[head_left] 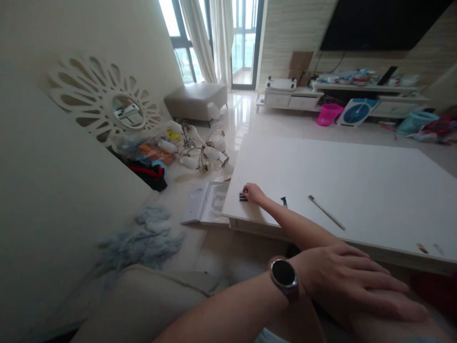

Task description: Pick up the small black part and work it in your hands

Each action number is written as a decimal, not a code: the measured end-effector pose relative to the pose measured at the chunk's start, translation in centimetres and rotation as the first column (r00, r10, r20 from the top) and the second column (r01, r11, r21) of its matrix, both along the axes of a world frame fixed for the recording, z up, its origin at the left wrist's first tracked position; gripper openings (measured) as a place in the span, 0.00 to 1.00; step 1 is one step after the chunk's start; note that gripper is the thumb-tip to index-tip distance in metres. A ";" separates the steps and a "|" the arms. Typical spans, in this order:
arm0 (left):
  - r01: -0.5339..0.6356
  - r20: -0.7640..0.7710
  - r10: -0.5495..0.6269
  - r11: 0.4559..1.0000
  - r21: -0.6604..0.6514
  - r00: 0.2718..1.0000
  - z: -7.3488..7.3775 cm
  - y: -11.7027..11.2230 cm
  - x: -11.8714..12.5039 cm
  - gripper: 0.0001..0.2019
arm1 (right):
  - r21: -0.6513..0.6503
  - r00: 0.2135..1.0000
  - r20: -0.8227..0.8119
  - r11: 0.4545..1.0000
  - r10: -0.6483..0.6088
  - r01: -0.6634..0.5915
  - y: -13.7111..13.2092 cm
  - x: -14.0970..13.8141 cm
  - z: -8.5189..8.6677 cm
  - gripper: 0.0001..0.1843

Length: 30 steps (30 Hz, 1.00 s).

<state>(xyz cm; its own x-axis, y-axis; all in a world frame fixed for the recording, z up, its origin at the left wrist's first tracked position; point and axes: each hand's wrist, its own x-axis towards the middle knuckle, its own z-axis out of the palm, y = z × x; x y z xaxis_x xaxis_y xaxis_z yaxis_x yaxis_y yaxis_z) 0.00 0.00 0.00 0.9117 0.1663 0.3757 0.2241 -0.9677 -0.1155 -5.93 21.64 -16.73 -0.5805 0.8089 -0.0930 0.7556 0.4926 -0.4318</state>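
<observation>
Head view: right hand (253, 193) at dark pieces (243, 199) by the table's (342, 166) near left corner, grip unclear; left hand (348, 281) lies flat across right forearm (300, 227).

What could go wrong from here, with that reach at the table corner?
The small black bar-shaped pieces by the right hand lie near the corner of the flat white table; a nudge might send them over the edge, perhaps towards the open white box below. The bare right forearm passes close to a small black-and-grey object and could brush it aside.
</observation>
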 end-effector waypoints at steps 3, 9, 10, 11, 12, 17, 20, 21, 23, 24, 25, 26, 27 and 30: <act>-0.010 -0.033 0.010 1.000 -0.011 0.999 -0.1 0.1 0.0 0.26 | -0.007 0.999 0.036 1.000 0.006 -0.006 0.2 -0.3 0.0 0.08; -0.004 0.013 0.004 1.000 -0.007 1.000 -0.7 0.3 0.2 0.25 | 0.004 0.993 0.116 0.999 0.033 -0.034 -0.2 -0.4 0.8 0.10; 0.009 0.033 -0.009 1.000 0.006 0.999 -0.9 0.5 0.3 0.24 | 0.004 0.991 0.131 0.999 0.038 -0.039 -0.3 -0.5 1.0 0.10; 0.024 0.057 -0.025 1.000 0.020 0.998 -1.2 0.6 0.5 0.24 | 0.001 0.988 0.146 0.999 0.045 -0.046 -0.3 -0.5 1.1 0.10; 0.036 0.087 -0.039 0.999 0.033 0.995 -1.6 0.7 0.6 0.23 | -0.002 0.986 0.161 0.999 0.054 -0.054 -0.4 -0.5 1.2 0.10; 0.040 0.220 -0.048 0.998 0.043 0.974 -2.8 1.1 1.1 0.23 | -0.022 0.972 0.208 0.994 0.109 -0.106 -0.3 -0.6 0.9 0.09; 0.054 0.241 -0.061 0.998 0.035 0.969 -2.9 1.1 1.1 0.24 | -0.029 0.970 0.206 0.992 0.125 -0.122 -0.3 -0.6 0.5 0.09; 0.057 0.240 -0.063 0.998 0.030 0.969 -2.8 1.2 1.1 0.24 | -0.029 0.972 0.198 0.992 0.129 -0.126 -0.3 -0.6 0.4 0.09; 0.064 0.236 -0.066 0.998 0.014 0.970 -2.6 1.3 1.0 0.23 | -0.027 0.976 0.171 0.990 0.138 -0.135 -0.2 -0.6 0.5 0.08; 0.070 0.235 -0.068 0.998 0.003 0.970 -2.5 1.3 0.9 0.23 | -0.024 0.978 0.153 0.990 0.141 -0.139 -0.1 -0.5 0.5 0.08; 0.077 0.234 -0.072 0.997 -0.013 0.970 -2.3 1.4 0.9 0.23 | -0.020 0.981 0.134 0.990 0.142 -0.141 0.1 -0.4 0.7 0.07; 0.085 0.235 -0.075 0.996 -0.032 0.969 -2.2 1.6 0.9 0.23 | -0.014 0.983 0.113 0.990 0.141 -0.140 0.3 -0.3 0.8 0.06; 0.088 0.239 -0.072 0.995 -0.057 0.968 -2.0 1.7 0.9 0.23 | -0.006 0.986 0.091 0.990 0.138 -0.137 0.6 -0.1 1.0 0.06; 0.021 0.237 0.023 0.983 -0.181 0.971 -1.8 2.3 0.8 0.22 | 0.026 0.993 0.016 0.993 0.116 -0.116 1.4 0.9 1.6 0.05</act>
<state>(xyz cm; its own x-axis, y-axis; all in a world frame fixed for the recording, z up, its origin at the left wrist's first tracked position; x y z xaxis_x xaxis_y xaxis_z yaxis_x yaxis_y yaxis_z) 0.81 2.32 -1.79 0.8000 0.2524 0.5443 0.2248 -0.9672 0.1182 -5.02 23.05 -15.13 -0.6693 0.7385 -0.0810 0.6986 0.5885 -0.4070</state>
